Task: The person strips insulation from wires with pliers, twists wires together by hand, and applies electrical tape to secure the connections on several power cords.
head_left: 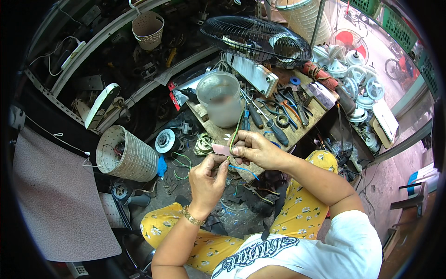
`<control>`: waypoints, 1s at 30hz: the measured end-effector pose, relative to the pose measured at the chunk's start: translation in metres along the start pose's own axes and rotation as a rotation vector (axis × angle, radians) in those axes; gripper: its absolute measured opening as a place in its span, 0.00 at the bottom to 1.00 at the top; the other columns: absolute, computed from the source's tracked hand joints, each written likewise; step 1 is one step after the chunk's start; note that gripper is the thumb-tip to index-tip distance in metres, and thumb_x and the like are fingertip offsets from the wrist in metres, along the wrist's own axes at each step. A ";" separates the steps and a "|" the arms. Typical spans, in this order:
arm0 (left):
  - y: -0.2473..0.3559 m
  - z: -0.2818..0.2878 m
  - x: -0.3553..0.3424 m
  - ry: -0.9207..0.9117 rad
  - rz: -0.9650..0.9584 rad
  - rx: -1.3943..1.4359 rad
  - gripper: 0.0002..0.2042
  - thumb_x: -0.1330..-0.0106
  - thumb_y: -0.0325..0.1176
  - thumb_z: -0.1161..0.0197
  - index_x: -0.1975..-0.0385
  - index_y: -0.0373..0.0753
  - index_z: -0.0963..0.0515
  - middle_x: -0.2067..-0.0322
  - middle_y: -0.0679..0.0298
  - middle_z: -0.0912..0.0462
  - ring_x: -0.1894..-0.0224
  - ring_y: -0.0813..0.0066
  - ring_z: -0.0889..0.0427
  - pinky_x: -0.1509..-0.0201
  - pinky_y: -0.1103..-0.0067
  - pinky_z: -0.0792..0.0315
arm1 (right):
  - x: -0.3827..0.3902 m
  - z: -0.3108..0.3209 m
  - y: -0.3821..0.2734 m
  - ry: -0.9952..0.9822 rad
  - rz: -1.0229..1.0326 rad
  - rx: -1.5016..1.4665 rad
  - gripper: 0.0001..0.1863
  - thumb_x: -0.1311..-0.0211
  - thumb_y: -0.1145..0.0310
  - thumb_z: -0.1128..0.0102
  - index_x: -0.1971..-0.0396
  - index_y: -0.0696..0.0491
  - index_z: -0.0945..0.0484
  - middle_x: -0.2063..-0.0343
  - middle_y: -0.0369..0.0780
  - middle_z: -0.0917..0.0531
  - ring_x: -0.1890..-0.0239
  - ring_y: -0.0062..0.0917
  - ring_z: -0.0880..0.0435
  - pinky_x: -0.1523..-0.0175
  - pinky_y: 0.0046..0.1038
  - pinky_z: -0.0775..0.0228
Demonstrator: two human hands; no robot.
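My left hand (207, 179), with a gold watch (192, 215) at its wrist, has thumb and forefinger pinched together near the middle. My right hand (254, 148) meets it just to the right, its fingers closed on a yellow-green wire (235, 134) that runs up toward the workbench. A small pinkish flat piece (221, 149) shows between the two hands. From below the fingertips trails a blue wire (244, 170). What exactly lies between the left fingertips is mostly covered by them. Right beyond the hands stands a cloudy plastic tub (222, 111).
Screwdrivers (255, 115), pliers (289, 111) and a tape roll (282, 121) crowd the wooden bench (316, 122). Behind is a black fan guard (255, 39). A perforated basket (134, 160) stands left, near a grey board (60, 200). Several fan motors (364, 83) are piled right.
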State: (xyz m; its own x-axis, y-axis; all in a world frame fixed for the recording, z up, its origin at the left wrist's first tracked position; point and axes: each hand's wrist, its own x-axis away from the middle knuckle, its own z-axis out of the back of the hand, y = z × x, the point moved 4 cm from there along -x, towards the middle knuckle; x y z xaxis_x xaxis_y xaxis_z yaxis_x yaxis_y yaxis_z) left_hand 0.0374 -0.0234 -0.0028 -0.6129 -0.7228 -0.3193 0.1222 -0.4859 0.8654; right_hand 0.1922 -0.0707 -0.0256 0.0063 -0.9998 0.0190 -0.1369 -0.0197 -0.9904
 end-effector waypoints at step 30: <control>-0.015 -0.010 0.016 -0.036 0.218 0.407 0.03 0.36 0.25 0.41 0.71 0.32 0.25 0.76 0.75 0.27 0.74 0.92 0.34 0.72 0.89 0.39 | -0.001 0.026 0.000 0.044 -0.053 0.063 0.10 0.35 0.68 0.46 0.60 0.58 0.28 0.77 0.34 0.22 0.76 0.13 0.24 0.75 0.17 0.35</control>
State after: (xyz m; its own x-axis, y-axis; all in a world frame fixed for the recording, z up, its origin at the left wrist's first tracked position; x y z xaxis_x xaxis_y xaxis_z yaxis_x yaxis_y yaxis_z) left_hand 0.0335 -0.0320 -0.0249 -0.6346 -0.7655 -0.1058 -0.0609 -0.0869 0.9944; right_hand 0.2177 -0.0695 -0.0289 -0.0318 -0.9966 0.0763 -0.0751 -0.0738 -0.9944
